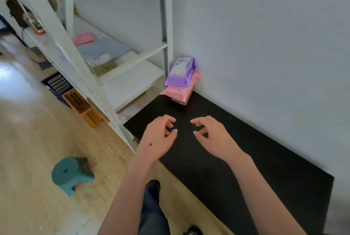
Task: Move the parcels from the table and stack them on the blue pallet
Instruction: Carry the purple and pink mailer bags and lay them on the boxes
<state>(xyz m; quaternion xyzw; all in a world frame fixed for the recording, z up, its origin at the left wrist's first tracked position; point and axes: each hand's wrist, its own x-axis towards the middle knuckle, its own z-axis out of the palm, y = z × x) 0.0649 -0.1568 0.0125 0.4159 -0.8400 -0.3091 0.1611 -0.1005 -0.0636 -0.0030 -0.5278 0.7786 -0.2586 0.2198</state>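
Observation:
A small stack stands in the far corner of a black flat surface (236,149) by the wall: a purple parcel (180,72) with a white label on top, a pink parcel (180,90) under it, and a brown box (182,100) at the bottom. My left hand (158,136) and my right hand (210,134) hover side by side over the black surface, nearer to me than the stack. Both have loosely curled fingers and hold nothing. No blue pallet shows in this view.
A white shelving rack (79,60) stands left of the stack; its shelf holds a pink parcel (83,38), a grey parcel (104,47) and a brown box (104,67). Orange crates (83,107) and a dark blue crate (56,83) sit under it. A teal stool (71,174) stands on the wooden floor.

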